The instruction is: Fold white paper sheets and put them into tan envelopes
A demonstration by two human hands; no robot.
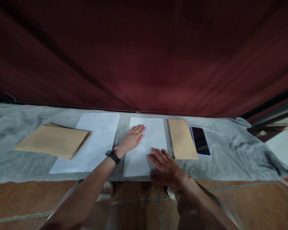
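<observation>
A white sheet of paper (146, 159) lies upright in front of me on the grey cloth. My left hand (132, 138) rests on its upper left part, palm down, fingers stretched out toward the upper right. Lower down, my right hand (165, 163) lies on the sheet's right edge with its fingers spread. Neither hand grips anything. Just right of the sheet is a single brown envelope (183, 139). Left of my left hand, white paper (102, 140) lies partly under a stack of brown envelopes (54, 139).
A phone (201, 141) lies beside the single envelope, at its right. The grey cloth (232, 147) covers a long narrow surface, with a dark red curtain (144, 64) behind it. Tiled floor (134, 207) shows below. Another white sheet (284, 148) is at the far right.
</observation>
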